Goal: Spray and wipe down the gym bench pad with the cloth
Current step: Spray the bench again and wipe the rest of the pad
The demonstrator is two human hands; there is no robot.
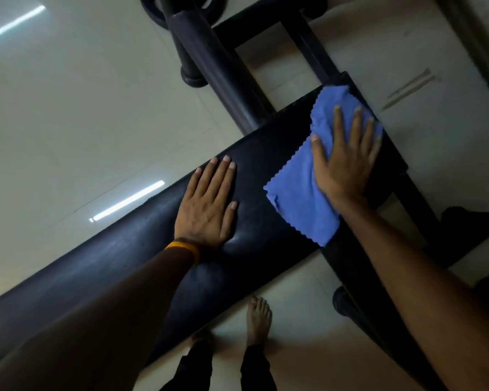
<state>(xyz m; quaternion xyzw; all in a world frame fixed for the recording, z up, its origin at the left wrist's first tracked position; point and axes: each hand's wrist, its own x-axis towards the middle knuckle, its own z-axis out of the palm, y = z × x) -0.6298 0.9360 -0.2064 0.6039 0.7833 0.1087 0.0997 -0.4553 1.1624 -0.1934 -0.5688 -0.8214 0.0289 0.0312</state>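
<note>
On the black bench pad (142,261), near its far end, the blue cloth (302,193) lies spread under the right hand (345,162), whose straight, splayed fingers (337,119) press it flat, its zigzag edge trailing toward the wrist. The left hand (206,204) rests open, palm down, on bare pad just beside the cloth, an orange band (184,248) on its wrist.

free: bench pad (96,266) – left stretch bare | blocked: black bar (209,66) – just beyond pad's far edge
</note>
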